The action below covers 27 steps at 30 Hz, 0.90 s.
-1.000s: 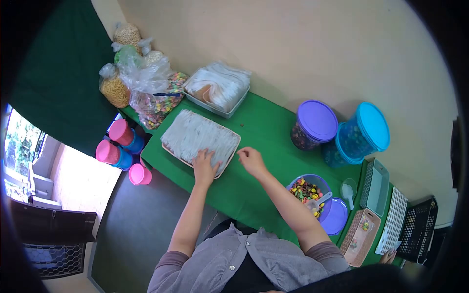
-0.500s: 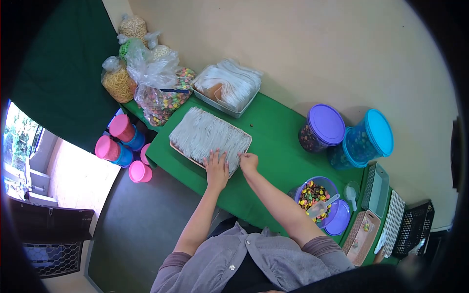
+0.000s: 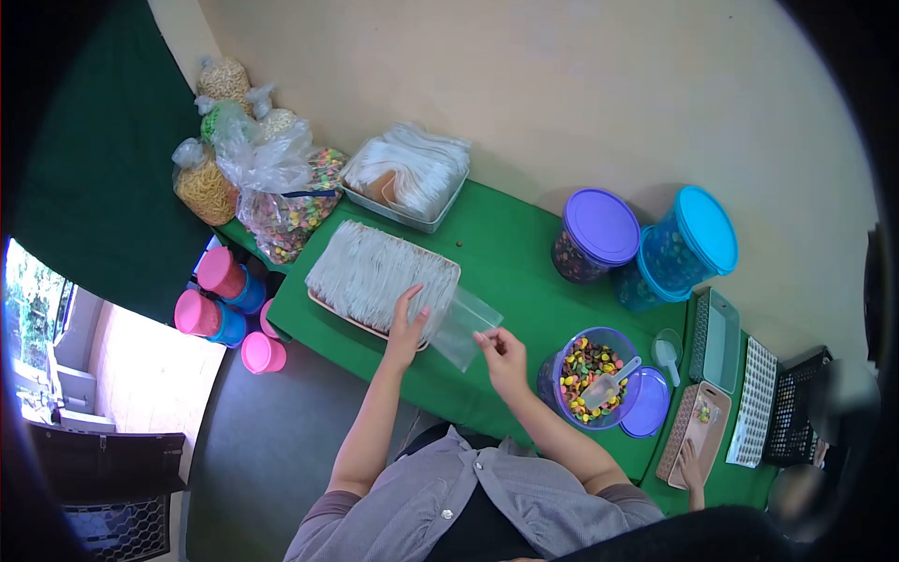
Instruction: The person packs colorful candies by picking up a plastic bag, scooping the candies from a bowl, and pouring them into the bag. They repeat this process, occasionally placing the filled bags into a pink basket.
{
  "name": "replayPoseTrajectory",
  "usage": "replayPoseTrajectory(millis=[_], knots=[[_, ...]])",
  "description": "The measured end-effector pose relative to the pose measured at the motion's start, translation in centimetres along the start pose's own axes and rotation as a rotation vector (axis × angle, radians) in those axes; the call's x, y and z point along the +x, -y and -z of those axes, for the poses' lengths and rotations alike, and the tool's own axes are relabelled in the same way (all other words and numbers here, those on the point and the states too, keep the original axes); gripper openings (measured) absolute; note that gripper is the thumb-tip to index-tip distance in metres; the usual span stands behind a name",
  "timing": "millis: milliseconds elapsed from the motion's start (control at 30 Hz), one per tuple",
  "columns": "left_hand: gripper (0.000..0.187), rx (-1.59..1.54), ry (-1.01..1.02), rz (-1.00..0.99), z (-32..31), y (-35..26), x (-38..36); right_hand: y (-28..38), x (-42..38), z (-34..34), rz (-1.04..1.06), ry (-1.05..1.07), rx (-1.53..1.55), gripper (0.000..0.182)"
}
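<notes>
A clear plastic bag [image 3: 465, 328] stretches from the near right end of the packed bags to my right hand [image 3: 506, 361], which pinches its corner between thumb and fingers. My left hand [image 3: 405, 330] rests open, fingers apart, on the near edge of the packed bags [image 3: 375, 272], beside the pulled-out one. These thin whitish bags stand in a tight row in a shallow tray [image 3: 348, 319]. To the right of my right hand stands a purple tub [image 3: 552, 384] of colourful candies [image 3: 585, 361], with a clear scoop [image 3: 601, 390] lying in them.
A purple lid [image 3: 646, 403] and small cup [image 3: 667, 348] lie beside the tub. Lidded tubs [image 3: 599, 229] stand along the wall. Another person's hand [image 3: 691, 465] touches a pink basket [image 3: 709, 421]. Snack bags [image 3: 281, 187] and a second tray [image 3: 431, 225] are at the back left.
My right hand has moved right and drawn a clear bag out of the row. My left hand stays on the packed bags. Another person's hand has appeared at the pink basket.
</notes>
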<state>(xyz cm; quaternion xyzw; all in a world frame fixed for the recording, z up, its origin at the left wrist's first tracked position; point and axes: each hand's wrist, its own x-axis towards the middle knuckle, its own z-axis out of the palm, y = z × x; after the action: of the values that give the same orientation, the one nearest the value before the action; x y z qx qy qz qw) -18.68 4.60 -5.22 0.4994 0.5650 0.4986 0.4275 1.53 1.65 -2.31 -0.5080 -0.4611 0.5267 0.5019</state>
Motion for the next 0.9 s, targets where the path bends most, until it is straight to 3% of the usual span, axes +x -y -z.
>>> replayPoseTrajectory(millis=[33,100,167,200,267,300,367,433,500,567,600,667,700,767,800,900], knots=[[0.055,-0.165,0.103,-0.067,-0.9,-2.0,-0.3,1.6,-0.6,1.4,0.001,-0.008,0.001,0.018],[0.062,-0.334,0.222,-0.131,-2.3,-6.0,-1.1,4.1,-1.7,4.7,0.042,0.236,-0.195,0.012],[0.071,-0.554,0.686,-0.037,-3.9,-9.4,-1.7,5.8,-2.4,7.3,0.081,0.259,-0.229,0.013],[0.071,-0.554,0.709,-0.039,-5.2,-10.3,-2.0,7.2,-2.8,8.2,0.127,0.233,-0.315,0.013],[0.063,-0.345,0.557,0.085,-8.1,-11.3,-3.1,8.8,-3.9,10.4,0.243,0.15,-0.49,0.016],[0.063,-0.343,0.583,0.082,-9.2,-11.3,-3.5,9.3,-4.5,11.0,0.242,0.123,-0.491,0.016],[0.042,-0.449,0.476,-0.037,-11.3,-11.3,-4.2,10.0,-5.6,12.0,0.252,-0.17,-0.245,0.014],[0.036,-0.394,0.513,-0.078,-13.0,-11.8,-4.9,10.2,-6.9,14.0,0.227,-0.187,-0.201,0.015],[0.03,-0.337,0.552,-0.118,-14.9,-12.6,-5.7,10.7,-8.4,15.4,0.209,-0.132,0.046,0.022],[0.029,-0.223,0.521,-0.302,-17.3,-13.7,-7.0,12.2,-9.8,16.1,0.165,-0.132,0.013,0.03],[0.029,-0.224,0.557,-0.297,-18.2,-14.0,-7.5,12.7,-10.2,16.4,0.139,-0.147,0.027,0.031],[0.035,-0.084,0.6,-0.551,-20.4,-14.6,-8.2,11.8,-10.6,18.7,0.201,-0.179,-0.06,0.041],[0.035,-0.092,0.641,-0.55,-21.5,-15.7,-8.6,12.2,-11.0,19.6,0.196,-0.22,-0.058,0.041],[0.046,0.148,0.87,-0.755,-23.6,-17.9,-9.7,13.8,-12.2,21.4,0.111,-0.23,-0.115,0.053],[0.066,0.204,0.901,-0.879,-24.9,-17.8,-10.1,15.1,-13.0,22.5,0.078,-0.184,-0.273,0.07],[0.083,0.1,0.968,-0.873,-28.0,-19.2,-11.7,16.3,-15.0,24.0,0.058,-0.237,-0.343,0.082]])
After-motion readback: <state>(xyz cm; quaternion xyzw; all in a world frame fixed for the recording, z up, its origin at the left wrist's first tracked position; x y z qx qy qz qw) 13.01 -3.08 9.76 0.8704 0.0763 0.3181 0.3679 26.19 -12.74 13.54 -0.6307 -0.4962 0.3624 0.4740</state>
